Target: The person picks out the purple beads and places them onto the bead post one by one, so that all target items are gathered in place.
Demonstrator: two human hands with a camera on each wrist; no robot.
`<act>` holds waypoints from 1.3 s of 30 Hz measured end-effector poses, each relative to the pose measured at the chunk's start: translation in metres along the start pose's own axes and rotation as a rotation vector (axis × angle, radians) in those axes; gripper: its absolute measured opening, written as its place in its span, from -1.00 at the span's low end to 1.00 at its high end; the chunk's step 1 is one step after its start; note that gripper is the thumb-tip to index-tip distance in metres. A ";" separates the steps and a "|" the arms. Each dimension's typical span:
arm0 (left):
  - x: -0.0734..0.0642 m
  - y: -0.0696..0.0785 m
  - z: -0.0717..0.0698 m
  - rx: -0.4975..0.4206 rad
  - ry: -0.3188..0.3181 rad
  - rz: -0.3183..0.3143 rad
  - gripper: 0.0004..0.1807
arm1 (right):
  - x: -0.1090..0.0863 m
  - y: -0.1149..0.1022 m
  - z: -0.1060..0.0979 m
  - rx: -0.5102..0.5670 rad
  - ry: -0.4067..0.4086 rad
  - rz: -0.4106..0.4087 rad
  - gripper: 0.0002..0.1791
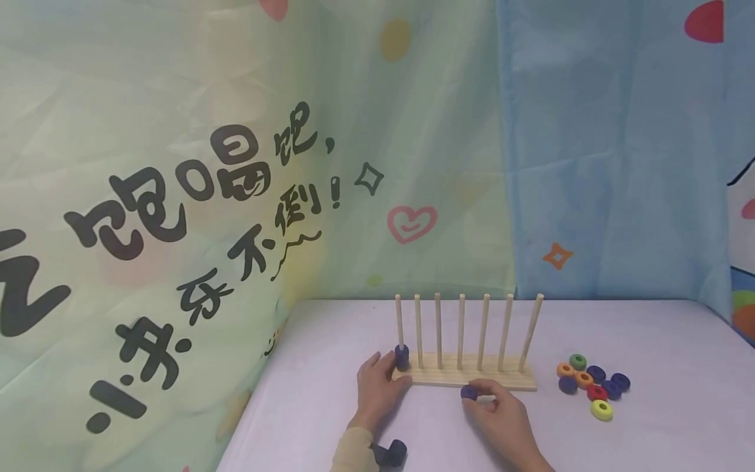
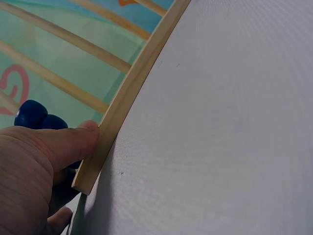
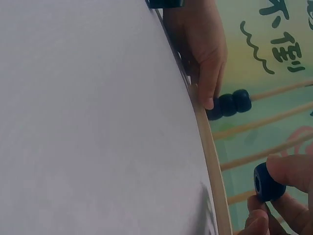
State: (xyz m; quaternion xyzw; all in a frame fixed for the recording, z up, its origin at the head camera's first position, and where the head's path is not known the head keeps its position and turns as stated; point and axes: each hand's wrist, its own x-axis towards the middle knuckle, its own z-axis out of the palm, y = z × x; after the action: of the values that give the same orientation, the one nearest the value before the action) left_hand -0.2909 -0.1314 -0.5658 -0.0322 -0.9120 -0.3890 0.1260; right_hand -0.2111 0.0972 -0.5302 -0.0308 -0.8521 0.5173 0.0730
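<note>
A wooden peg stand (image 1: 439, 378) with several upright pegs rests on the table. Blue beads (image 3: 228, 105) are stacked on its leftmost peg. My left hand (image 1: 377, 391) grips the left end of the stand's base, thumb along the front edge beside that stack; the thumb (image 2: 73, 143) partly covers the beads in the left wrist view. Between the thumb and fingers of my right hand (image 1: 503, 417), a loose blue bead (image 3: 268, 182) is pinched, its hole showing. It is in front of the base, right of its middle.
Right of the stand lies a loose group of beads: a green one (image 1: 577, 361), a red one (image 1: 597, 393), a yellow one (image 1: 601, 410), orange ones (image 1: 584, 379) and several blue ones (image 1: 620, 381). A printed curtain (image 1: 413, 164) hangs behind the white table (image 1: 666, 432).
</note>
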 end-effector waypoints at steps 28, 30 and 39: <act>-0.001 0.000 -0.002 0.000 0.019 0.015 -0.38 | 0.016 -0.034 0.022 0.016 -0.016 -0.121 -0.64; -0.002 0.000 -0.001 0.000 0.020 0.021 -0.39 | 0.017 -0.037 0.021 0.011 -0.021 -0.144 -0.64; 0.000 -0.002 -0.001 0.009 0.027 0.043 -0.41 | 0.027 -0.050 0.016 -0.033 -0.024 -0.225 -0.64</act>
State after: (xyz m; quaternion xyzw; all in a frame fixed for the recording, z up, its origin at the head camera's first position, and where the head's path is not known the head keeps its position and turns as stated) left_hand -0.2911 -0.1331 -0.5663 -0.0460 -0.9111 -0.3824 0.1468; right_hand -0.2393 0.0637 -0.4906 0.0699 -0.8595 0.4920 0.1197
